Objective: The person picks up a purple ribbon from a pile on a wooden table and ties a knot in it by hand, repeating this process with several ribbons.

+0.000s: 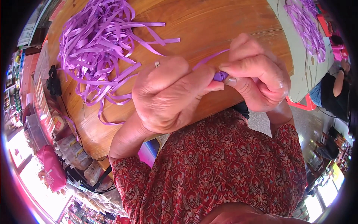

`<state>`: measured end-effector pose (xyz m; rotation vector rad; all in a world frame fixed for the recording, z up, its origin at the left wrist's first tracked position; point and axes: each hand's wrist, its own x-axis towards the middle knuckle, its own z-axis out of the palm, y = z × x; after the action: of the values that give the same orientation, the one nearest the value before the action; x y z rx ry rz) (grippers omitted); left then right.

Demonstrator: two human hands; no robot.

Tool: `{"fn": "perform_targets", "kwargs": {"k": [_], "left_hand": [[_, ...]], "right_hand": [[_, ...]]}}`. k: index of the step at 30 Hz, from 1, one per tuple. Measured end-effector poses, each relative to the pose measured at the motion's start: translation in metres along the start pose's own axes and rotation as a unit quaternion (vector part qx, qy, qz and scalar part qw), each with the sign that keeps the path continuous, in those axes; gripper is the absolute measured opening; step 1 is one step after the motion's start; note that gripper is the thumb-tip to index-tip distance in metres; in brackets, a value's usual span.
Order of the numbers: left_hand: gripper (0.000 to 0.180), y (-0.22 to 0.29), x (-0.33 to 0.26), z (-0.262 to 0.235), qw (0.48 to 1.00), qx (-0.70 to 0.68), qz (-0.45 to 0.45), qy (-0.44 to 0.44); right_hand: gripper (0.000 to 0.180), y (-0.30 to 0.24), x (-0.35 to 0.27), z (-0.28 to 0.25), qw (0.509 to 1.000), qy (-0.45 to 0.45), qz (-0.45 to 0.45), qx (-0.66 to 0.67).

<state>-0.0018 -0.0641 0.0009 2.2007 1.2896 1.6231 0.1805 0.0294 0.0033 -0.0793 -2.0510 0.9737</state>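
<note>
Both my hands meet above the wooden table [238, 18], fingertips almost touching. A small, dark purple folded or knotted part of a ribbon [220, 76] is pinched between them. My left hand [164, 93] is closed, its thumb and forefinger on the left side of that part. My right hand [259, 74] grips it from the right with thumb and forefinger, the other fingers curled in. A lighter strip of the ribbon runs up behind the hands. To the left lies a large tangled heap of purple ribbons [99, 44], loose ends reaching toward my left hand.
More purple ribbons [307, 28] lie on a pale table [278, 7] at the right. Beyond it is another person [335, 87] in dark clothing. A black cable [67, 112], a pink pouch [52, 168] and plastic bags [76, 153] crowd the left edge.
</note>
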Motion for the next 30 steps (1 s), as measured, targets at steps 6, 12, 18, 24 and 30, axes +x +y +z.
{"fn": "perform_targets", "kwargs": {"k": [6,12,18,24,30], "left_hand": [[0.034,0.001,0.005,-0.001,1.0,-0.017,-0.005,-0.026],[0.026,-0.006,0.006,0.001,0.996,-0.066,-0.034,-0.042],[0.023,-0.009,0.003,0.001,0.991,-0.09,-0.075,-0.068],[0.026,-0.013,0.001,0.006,0.996,-0.076,-0.029,-0.045],[0.029,-0.013,-0.004,0.005,0.996,-0.075,-0.02,-0.04]], "right_hand": [[0.02,-0.003,0.003,-0.009,0.998,-0.028,-0.023,-0.044],[0.019,-0.002,0.003,-0.013,0.998,-0.033,0.049,0.02],[0.017,0.004,-0.001,-0.015,0.988,-0.039,0.115,0.096],[0.016,0.003,-0.004,-0.015,0.981,-0.025,0.145,0.129],[0.013,0.001,-0.006,-0.007,0.966,0.006,0.177,0.188]]}}
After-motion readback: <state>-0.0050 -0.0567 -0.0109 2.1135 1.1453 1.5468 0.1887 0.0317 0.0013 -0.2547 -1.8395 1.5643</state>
